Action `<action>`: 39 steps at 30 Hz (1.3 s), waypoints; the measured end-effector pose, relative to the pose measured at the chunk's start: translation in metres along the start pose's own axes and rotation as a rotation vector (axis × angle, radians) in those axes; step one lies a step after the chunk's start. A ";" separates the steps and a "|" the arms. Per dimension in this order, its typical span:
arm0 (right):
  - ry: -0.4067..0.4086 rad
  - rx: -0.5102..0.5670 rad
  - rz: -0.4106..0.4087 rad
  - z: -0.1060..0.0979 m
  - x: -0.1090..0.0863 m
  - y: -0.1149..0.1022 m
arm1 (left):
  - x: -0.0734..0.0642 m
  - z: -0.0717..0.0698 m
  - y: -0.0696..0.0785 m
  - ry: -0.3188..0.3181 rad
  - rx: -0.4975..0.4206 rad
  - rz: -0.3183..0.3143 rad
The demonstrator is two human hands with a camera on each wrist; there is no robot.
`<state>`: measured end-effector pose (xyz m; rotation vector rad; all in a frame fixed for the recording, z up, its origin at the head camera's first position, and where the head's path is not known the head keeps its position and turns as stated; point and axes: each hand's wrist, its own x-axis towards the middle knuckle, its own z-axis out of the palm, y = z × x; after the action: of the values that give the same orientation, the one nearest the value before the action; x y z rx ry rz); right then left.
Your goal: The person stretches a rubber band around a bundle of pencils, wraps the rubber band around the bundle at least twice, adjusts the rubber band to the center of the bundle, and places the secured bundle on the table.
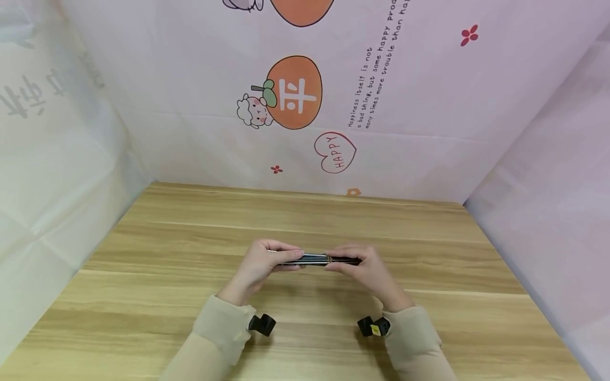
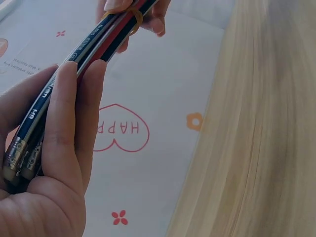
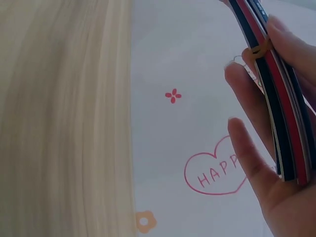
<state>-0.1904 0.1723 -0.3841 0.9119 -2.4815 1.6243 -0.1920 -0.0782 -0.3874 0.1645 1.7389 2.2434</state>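
A bundle of pencils (image 1: 313, 259) is held level above the table between both hands. Dark and red barrels show in the left wrist view, where eraser ends (image 2: 17, 148) lie in the palm. My left hand (image 1: 259, 263) grips the bundle toward that end. At the other end my right hand (image 1: 368, 266) holds it, with thumb and fingers on either side of a yellowish rubber band (image 3: 260, 50). This band goes round the pencils (image 3: 279, 94), whose flat ends sit near the right palm. The exact number of pencils cannot be made out.
Below the hands spreads a wood-grain table (image 1: 305, 217). A printed white backdrop (image 1: 410, 164) rises at its far edge, and pale sheets (image 1: 62, 159) stand on both sides. A small black camera is strapped to each wrist.
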 end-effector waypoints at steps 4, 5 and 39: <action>0.018 -0.019 0.096 -0.007 -0.002 -0.002 | -0.001 -0.001 0.003 0.011 0.006 0.005; 0.025 -0.037 0.109 -0.008 -0.002 -0.002 | -0.001 -0.001 0.003 0.014 0.007 0.008; 0.131 -0.119 0.210 -0.002 0.001 -0.010 | 0.002 0.002 -0.003 0.042 -0.016 0.005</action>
<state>-0.1871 0.1704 -0.3743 0.5296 -2.6220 1.5136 -0.1931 -0.0749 -0.3895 0.1193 1.7422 2.2793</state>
